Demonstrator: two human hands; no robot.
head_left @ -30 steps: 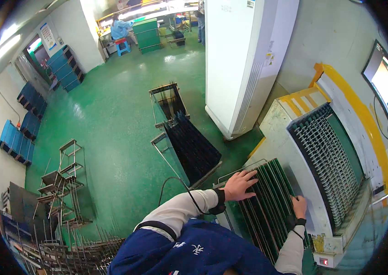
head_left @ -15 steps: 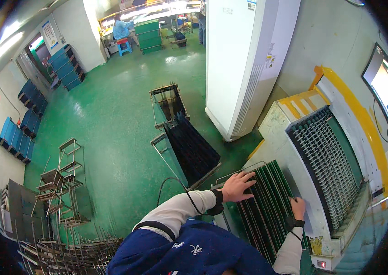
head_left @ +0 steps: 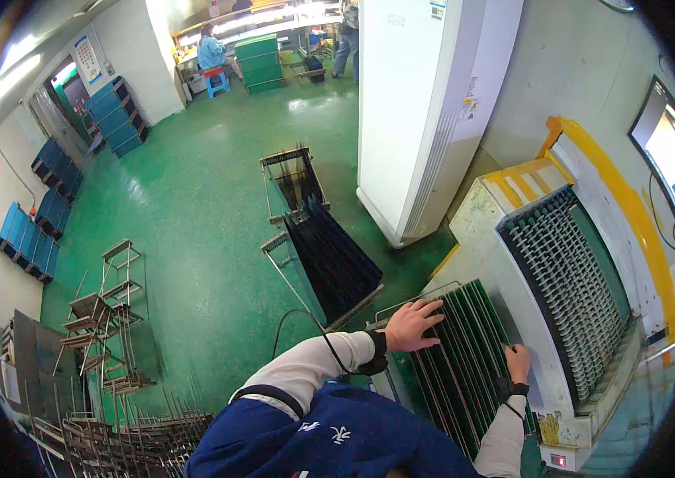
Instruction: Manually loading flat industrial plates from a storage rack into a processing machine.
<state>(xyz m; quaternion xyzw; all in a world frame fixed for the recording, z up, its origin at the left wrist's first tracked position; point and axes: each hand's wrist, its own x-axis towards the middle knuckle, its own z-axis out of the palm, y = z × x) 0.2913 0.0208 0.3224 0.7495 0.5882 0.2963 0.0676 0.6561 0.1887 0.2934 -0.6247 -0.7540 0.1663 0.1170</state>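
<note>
A wire rack [head_left: 450, 285] stands in front of me, filled with a row of thin green panels [head_left: 471, 315] on edge, with metal rods between them. My left hand [head_left: 413, 325] lies across the near-left top of the row, its fingers stretched out and spread over the panel edges. At the right side of the row, my right hand [head_left: 517, 362] has its fingers curled in at the edge of the outermost green panel. Its fingertips are partly hidden there. Both wrists wear dark bands, and a cable runs from the left one.
Right of the rack stands a machine with a roller conveyor [head_left: 568, 295] and a screen [head_left: 668, 143] above. Further ahead are two racks of dark panels [head_left: 333, 259] and a tall white cabinet [head_left: 401, 119]. Metal frames [head_left: 118, 319] stand left. People are at a far bench.
Both my hands stay almost where they were on the panels. At the far bench, a standing person has come further into view beside the white cabinet.
</note>
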